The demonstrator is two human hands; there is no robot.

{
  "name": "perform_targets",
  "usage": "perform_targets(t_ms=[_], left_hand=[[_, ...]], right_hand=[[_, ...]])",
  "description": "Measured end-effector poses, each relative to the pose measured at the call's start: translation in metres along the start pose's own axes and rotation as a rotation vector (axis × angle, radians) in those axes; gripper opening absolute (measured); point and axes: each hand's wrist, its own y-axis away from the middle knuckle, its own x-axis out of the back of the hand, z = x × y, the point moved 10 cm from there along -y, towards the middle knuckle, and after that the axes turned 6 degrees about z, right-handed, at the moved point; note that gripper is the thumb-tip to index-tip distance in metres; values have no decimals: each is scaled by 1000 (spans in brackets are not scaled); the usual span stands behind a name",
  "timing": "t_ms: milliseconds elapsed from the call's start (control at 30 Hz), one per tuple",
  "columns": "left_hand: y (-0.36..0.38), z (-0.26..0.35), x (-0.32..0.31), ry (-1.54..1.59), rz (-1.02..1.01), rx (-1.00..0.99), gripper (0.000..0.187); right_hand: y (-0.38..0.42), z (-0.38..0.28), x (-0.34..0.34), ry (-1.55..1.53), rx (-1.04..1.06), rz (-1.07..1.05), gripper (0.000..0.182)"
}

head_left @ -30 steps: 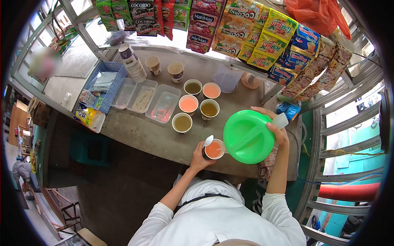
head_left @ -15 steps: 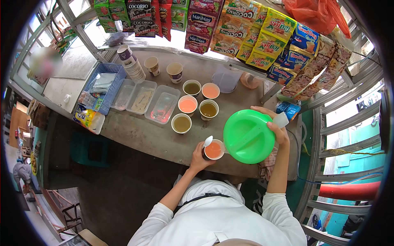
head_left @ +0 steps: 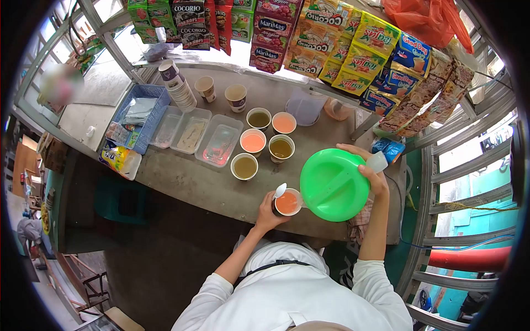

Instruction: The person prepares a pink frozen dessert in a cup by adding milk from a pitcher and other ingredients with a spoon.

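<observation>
My left hand (head_left: 268, 215) is wrapped round a paper cup (head_left: 287, 214) near the counter's front edge. Orange-pink drink (head_left: 286, 202) fills part of it, and a white plastic spoon (head_left: 280, 190) sticks up at its rim by my fingers. My right hand (head_left: 371, 170) grips a pitcher with a green lid (head_left: 334, 185), tilted so that its spout meets the cup's right rim. The lid hides most of the pitcher's body. Beyond the cup stand several filled paper cups, some with orange-pink drink (head_left: 253, 142), others with olive-green drink (head_left: 244, 167).
Farther back are a stack of paper cups (head_left: 182, 95) and two single cups, one at the left (head_left: 205, 90). Clear plastic containers (head_left: 220, 140) and a blue basket (head_left: 157, 118) line the left side. Drink sachets (head_left: 361, 49) hang overhead. A cloth (head_left: 360, 223) lies at the right.
The green-lidded pitcher has shifted very slightly downward in view. My left hand and the cup stay in place.
</observation>
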Motion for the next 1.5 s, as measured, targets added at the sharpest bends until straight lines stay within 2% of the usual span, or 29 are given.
perform_targets(t_ms=[167, 367, 467, 767, 867, 1267, 1367, 1500], left_hand=[[0, 0, 0, -7, 20, -48, 90], [-3, 6, 1, 11, -9, 27, 87], [-2, 9, 3, -11, 15, -36, 89], [-2, 9, 4, -14, 35, -41, 90], [-1, -1, -1, 0, -29, 79, 89], [-1, 10, 5, -33, 47, -73, 89], [-1, 4, 2, 0, 10, -11, 89], [-2, 8, 3, -14, 29, -44, 88]], right_hand=[[2, 4, 1, -34, -20, 8, 64], [2, 7, 3, 2, -20, -7, 64], [1, 1, 0, -1, -16, -16, 64], [1, 2, 1, -17, -7, 4, 64], [2, 6, 2, -18, -11, 11, 64], [2, 4, 1, -22, -13, 1, 64], [2, 7, 2, -8, -12, 3, 64], [3, 9, 4, -3, -17, 5, 64]])
